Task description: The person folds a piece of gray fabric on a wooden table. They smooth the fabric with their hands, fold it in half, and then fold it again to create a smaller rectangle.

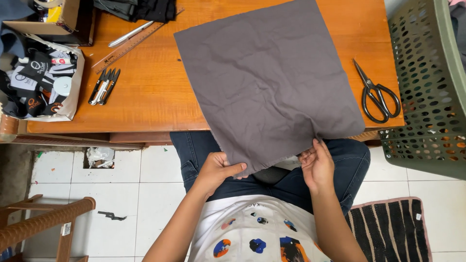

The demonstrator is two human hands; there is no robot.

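A square of grey cloth (269, 80) lies spread over the wooden table (150, 92), its near edge hanging off the table's front toward the person's lap. The left hand (217, 171) grips that hanging edge at about 7 o'clock of the cloth, thumb on top and fingers (238, 168) closed narrow around the fabric. The right hand (316, 164) holds the same edge near the cloth's 5 o'clock corner, its fingers curled in and pinching the fabric; how much of the edge sits inside that hand is hard to tell, since the palm hides it. At 3 o'clock of the cloth, just beside it on the table, rest black scissors (376, 94) with the blades closed. Past them, off the table's right end, stands a green perforated basket (427, 82). At 9 o'clock of the cloth, well apart, lie small black thread snips (104, 86); above these, toward 10 o'clock, a wooden ruler (131, 46) lies slanted with a silver pen (130, 34) alongside. At the table's far left sits an open box (68, 104) of black and white labels.
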